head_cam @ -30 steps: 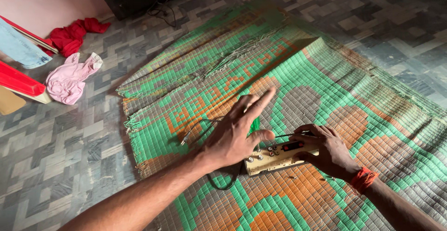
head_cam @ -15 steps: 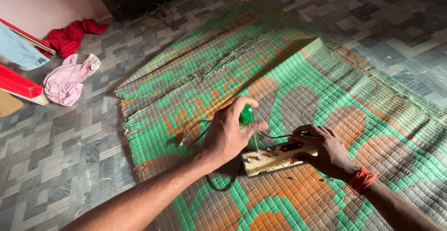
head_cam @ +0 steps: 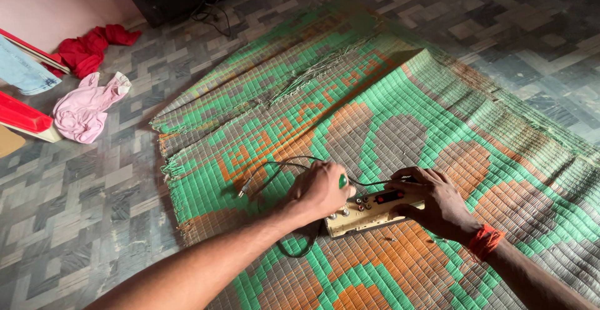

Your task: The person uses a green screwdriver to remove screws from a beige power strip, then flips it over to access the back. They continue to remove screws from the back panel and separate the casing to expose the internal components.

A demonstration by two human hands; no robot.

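Down on the green-and-orange woven floor mat (head_cam: pixel 437 97), our right hand (head_cam: pixel 437 204) clamps the cream rectangular electronics panel (head_cam: pixel 369 213) flat. Our left hand (head_cam: pixel 322 191) is fisted around a green-handled screwdriver (head_cam: pixel 342 182), tip at the panel's left end. Screws look mostly still in, black cable (head_cam: pixel 275 166) attached.
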